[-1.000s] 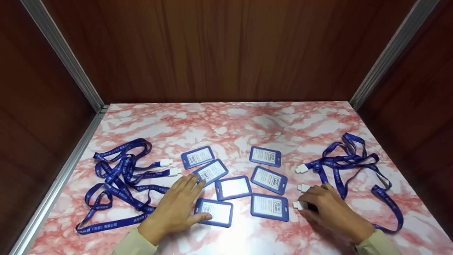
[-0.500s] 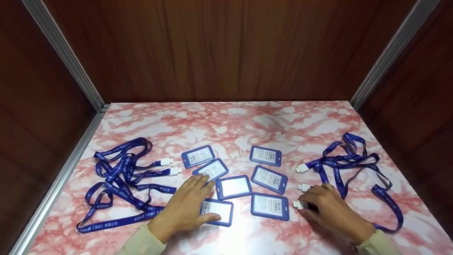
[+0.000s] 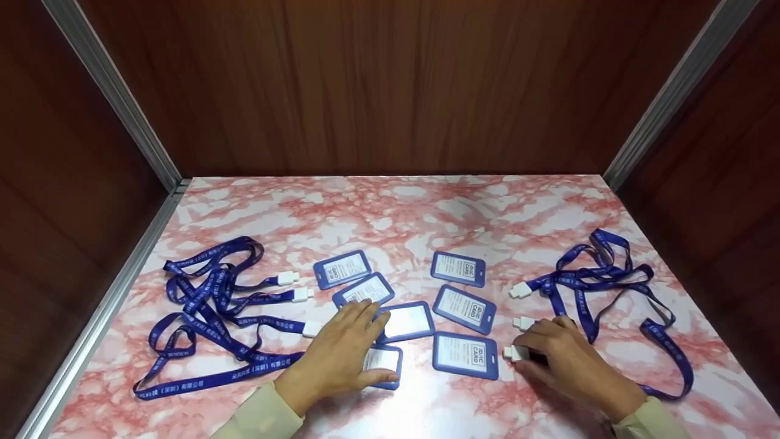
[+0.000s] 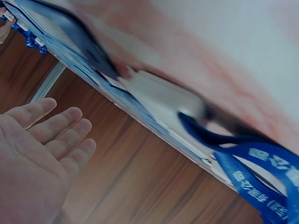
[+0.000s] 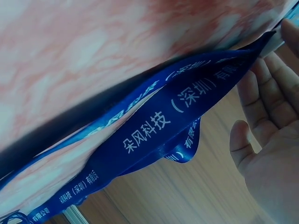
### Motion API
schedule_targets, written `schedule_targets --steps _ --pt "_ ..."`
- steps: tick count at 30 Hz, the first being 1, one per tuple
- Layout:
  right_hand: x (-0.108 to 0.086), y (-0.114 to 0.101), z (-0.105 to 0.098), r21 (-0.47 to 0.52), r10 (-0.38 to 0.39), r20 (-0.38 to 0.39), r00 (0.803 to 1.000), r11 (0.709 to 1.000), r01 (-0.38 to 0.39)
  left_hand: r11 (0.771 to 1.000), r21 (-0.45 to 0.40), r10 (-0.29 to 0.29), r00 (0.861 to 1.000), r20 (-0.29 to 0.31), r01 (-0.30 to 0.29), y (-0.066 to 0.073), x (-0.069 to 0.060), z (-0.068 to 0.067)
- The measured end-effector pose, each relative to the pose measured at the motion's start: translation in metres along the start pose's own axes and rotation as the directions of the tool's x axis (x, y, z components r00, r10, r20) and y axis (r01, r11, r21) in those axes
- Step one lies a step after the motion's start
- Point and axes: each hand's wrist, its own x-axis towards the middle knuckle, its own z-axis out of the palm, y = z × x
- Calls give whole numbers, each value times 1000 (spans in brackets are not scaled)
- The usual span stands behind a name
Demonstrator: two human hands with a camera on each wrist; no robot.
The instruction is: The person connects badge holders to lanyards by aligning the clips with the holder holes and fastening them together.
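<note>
In the head view my left hand (image 3: 344, 350) hovers with extended fingers over the blue-rimmed card holders on the left. It partly covers the lowest card holder (image 3: 390, 360), and its fingertips overlap the middle ones. The left wrist view has that palm (image 4: 32, 158) bare, with nothing in it. My right hand (image 3: 563, 360) is at the lowest right lanyard, its fingertips pinching the white clip (image 3: 515, 353) at the strap's end. Seen from the right wrist, a printed blue lanyard strap (image 5: 163, 112) runs up to those fingers.
A tangle of blue lanyards (image 3: 210, 299) lies at left, white clips pointing inward. Another lanyard pile (image 3: 585, 277) lies at right. Between them are two columns of card holders, including one at right (image 3: 465, 355). Wood panels (image 3: 390, 85) enclose the marbled table (image 3: 390, 213).
My left hand has shifted right over the card holders, uncovering a white clip behind it and hiding more of the lowest left card holder. The right hand has stayed in place.
</note>
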Motion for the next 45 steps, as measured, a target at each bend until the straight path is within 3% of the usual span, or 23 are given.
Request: schedule_targets --steps 13,20,29,45 --pt "0 -1 0 -1 7 4 1000 1000 -7 999 -1 43 998 46 -43 20 18 1" --pt "0 -1 0 6 0 -14 1000 1000 0 996 -2 94 995 22 -94 32 29 4" --pt "-1 -2 0 9 -10 -34 999 1000 11 981 89 175 984 -34 -171 44 43 9" --pt "1 -4 1 10 -18 -27 999 1000 19 981 128 142 989 43 -146 60 61 17"
